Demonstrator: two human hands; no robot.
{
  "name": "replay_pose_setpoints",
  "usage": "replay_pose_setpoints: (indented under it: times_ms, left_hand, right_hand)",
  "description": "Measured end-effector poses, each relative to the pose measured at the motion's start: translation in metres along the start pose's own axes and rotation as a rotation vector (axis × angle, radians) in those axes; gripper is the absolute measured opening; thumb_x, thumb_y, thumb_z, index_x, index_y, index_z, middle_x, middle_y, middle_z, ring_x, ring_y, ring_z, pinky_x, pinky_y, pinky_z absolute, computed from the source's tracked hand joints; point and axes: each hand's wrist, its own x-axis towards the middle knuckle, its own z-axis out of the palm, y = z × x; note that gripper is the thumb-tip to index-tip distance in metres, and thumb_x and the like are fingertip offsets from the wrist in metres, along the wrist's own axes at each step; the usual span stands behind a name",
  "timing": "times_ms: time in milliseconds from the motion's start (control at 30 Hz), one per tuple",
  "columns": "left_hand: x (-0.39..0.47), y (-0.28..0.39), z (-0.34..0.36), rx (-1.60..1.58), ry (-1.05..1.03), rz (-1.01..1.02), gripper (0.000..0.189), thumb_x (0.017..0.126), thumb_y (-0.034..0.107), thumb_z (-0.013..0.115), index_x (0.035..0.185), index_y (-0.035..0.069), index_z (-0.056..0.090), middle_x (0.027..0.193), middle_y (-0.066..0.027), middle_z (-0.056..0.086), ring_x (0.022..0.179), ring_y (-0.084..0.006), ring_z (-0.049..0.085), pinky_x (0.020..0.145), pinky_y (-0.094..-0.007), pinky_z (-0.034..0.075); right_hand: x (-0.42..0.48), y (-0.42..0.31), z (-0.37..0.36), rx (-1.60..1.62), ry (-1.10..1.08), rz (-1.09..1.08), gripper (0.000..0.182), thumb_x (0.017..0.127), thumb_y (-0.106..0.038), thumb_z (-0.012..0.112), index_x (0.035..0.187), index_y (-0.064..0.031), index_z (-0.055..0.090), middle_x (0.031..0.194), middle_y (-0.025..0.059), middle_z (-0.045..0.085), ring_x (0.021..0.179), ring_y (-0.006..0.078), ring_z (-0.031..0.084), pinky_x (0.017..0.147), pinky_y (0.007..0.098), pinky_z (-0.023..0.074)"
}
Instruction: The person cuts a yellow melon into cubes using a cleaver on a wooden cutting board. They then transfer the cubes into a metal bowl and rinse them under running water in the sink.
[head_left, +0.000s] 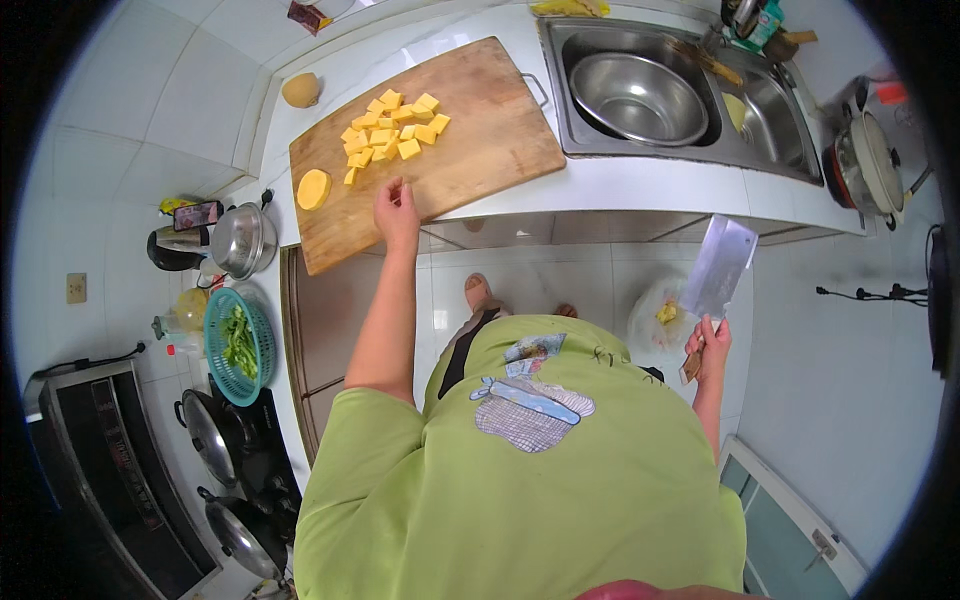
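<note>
My left hand (397, 211) is over the front part of a wooden cutting board (487, 120), its fingers loosely curled and no object visible in them. Just beyond its fingertips lie several yellow cubes (384, 136), which look like pumpkin or squash. To their left, a thick round yellow slice (313, 189) rests flat on the board. My right hand (709, 346) grips the wooden handle of a cleaver (718, 266). Its broad blade points up and away from me, past the counter's front edge, apart from the board.
A tan rounded vegetable piece (301, 90) sits behind the board. At right, a steel basin (639, 99) stands in the double sink (559, 90). Leafy greens fill a teal basket (217, 345) at left, near lidded pans (208, 435). A plastic bag (652, 319) lies on the floor.
</note>
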Motion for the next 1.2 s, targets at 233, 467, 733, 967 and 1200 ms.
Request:
replay_pose_setpoints:
  times_ms: [233, 467, 733, 967, 1200]
  left_hand:
    - [0.080, 0.020, -0.002, 0.143, -0.069, 0.155, 0.027, 0.081, 0.006, 0.058, 0.106, 0.000, 0.061, 0.104, -0.0139, 0.060, 0.093, -0.0266, 0.059, 0.083, -0.0341, 0.047]
    - [0.165, -0.005, 0.018, 0.350, -0.347, 0.378, 0.030, 0.077, 0.001, 0.052, 0.104, 0.003, 0.063, 0.109, -0.0151, 0.059, 0.103, -0.0324, 0.055, 0.089, -0.0392, 0.045]
    - [0.192, -0.011, 0.016, 0.519, -0.470, 0.448, 0.007, 0.077, 0.010, 0.056, 0.079, 0.005, 0.060, 0.088, -0.0139, 0.058, 0.093, -0.0306, 0.052, 0.076, -0.0393, 0.045]
    - [0.196, -0.018, 0.014, 0.427, -0.501, 0.502, 0.010, 0.080, 0.012, 0.055, 0.085, 0.004, 0.060, 0.096, -0.0103, 0.061, 0.097, -0.0291, 0.052, 0.081, -0.0383, 0.045]
    - [0.207, 0.008, 0.019, 0.727, -0.679, 0.466, 0.016, 0.077, 0.013, 0.058, 0.091, 0.008, 0.063, 0.092, -0.0084, 0.065, 0.093, -0.0277, 0.055, 0.080, -0.0380, 0.047]
  right_hand:
    - [0.004, -0.056, 0.138, -0.387, -0.299, -0.147, 0.015, 0.085, -0.010, 0.060, 0.091, -0.0031, 0.048, 0.059, 0.0018, 0.048, 0.041, 0.0094, 0.045, 0.038, 0.0245, 0.0363]
    - [-0.006, -0.045, 0.279, -0.864, -0.482, -0.209, 0.021, 0.082, -0.014, 0.064, 0.098, -0.0047, 0.054, 0.061, 0.0049, 0.055, 0.047, 0.0130, 0.049, 0.045, 0.0287, 0.0387]
    - [-0.009, -0.031, 0.357, -1.248, -0.657, -0.416, 0.026, 0.079, -0.024, 0.066, 0.094, -0.0065, 0.053, 0.073, 0.0188, 0.059, 0.074, 0.0395, 0.056, 0.063, 0.0442, 0.0431]
    - [0.007, -0.032, 0.382, -1.369, -0.735, -0.450, 0.027, 0.079, -0.025, 0.065, 0.095, -0.0061, 0.053, 0.075, 0.0186, 0.060, 0.076, 0.0393, 0.057, 0.063, 0.0451, 0.0438]
    - [0.027, -0.057, 0.396, -1.502, -0.844, -0.551, 0.027, 0.079, -0.023, 0.065, 0.098, -0.0081, 0.054, 0.083, 0.0171, 0.063, 0.081, 0.0370, 0.059, 0.067, 0.0457, 0.0468]
